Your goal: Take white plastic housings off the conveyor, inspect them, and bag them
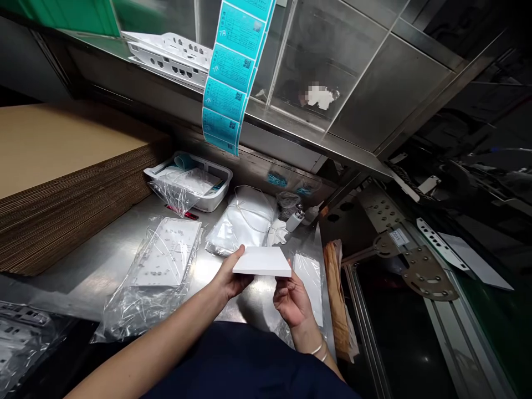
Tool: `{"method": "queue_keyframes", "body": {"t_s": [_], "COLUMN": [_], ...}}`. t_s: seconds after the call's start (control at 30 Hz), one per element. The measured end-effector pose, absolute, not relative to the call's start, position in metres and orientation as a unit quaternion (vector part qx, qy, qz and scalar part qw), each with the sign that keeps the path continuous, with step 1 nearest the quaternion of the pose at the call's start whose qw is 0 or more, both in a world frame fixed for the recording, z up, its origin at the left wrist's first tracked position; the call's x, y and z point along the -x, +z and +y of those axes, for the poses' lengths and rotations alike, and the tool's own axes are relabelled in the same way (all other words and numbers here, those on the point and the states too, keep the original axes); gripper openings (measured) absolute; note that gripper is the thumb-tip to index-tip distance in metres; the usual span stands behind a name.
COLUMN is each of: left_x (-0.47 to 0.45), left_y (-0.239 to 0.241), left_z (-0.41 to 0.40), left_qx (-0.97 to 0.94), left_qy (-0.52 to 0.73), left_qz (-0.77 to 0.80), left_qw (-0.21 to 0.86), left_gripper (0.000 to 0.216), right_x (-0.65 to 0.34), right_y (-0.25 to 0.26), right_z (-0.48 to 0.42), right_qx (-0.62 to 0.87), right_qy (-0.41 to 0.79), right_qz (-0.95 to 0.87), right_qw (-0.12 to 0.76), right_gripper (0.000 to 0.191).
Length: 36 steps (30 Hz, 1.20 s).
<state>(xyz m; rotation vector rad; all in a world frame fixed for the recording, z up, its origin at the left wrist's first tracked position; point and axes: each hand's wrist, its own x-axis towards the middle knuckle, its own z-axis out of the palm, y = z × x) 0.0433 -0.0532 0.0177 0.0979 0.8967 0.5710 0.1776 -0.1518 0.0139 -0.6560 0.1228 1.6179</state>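
Note:
A flat white rectangular panel (262,260) is held level over the metal table, one plain face up and a thin edge towards me. My left hand (233,277) grips its left side, thumb on the upper edge and fingers beneath. On the right side, my right hand (293,296) pinches the near corner, its lower fingers curled. Beyond the panel lies a stack of clear plastic bags (241,219). To the left, a white part with small holes sits in a clear bag (166,252). Another bagged white panel (308,282) rests right of my right hand.
Stacked cardboard sheets (78,166) fill the left side. A white plastic basket (222,194) stands at the back beside a red cutter (183,213). Blue printed labels (228,83) hang from the shelf above. A pump bottle (296,218) stands behind; a conveyor (477,310) runs at right.

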Motion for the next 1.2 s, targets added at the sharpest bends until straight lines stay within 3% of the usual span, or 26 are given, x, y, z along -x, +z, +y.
{"method": "queue_keyframes", "body": {"t_s": [0.2, 0.37, 0.63, 1.2], "left_x": [-0.044, -0.032, -0.008, -0.020], "left_y": [0.003, -0.022, -0.031, -0.016], "left_z": [-0.054, -0.050, -0.039, -0.046], "left_qx": [-0.125, -0.276, -0.422, -0.494], "left_qy": [0.267, 0.266, 0.281, 0.255], "left_qz": [0.420, 0.439, 0.499, 0.462], "left_qw": [0.858, 0.813, 0.703, 0.691], "left_gripper": [0.029, 0.042, 0.056, 0.064], "right_x": [-0.174, -0.162, -0.150, -0.159], "right_y": [0.020, 0.025, 0.023, 0.016], "right_z": [-0.150, -0.155, -0.159, -0.155], "right_qx": [0.323, 0.422, 0.469, 0.442], "right_qy": [0.688, 0.618, 0.585, 0.596], "right_qz": [0.091, -0.122, -0.248, -0.304], "right_qw": [0.643, 0.652, 0.614, 0.597], "right_gripper": [0.019, 0.035, 0.036, 0.039]}}
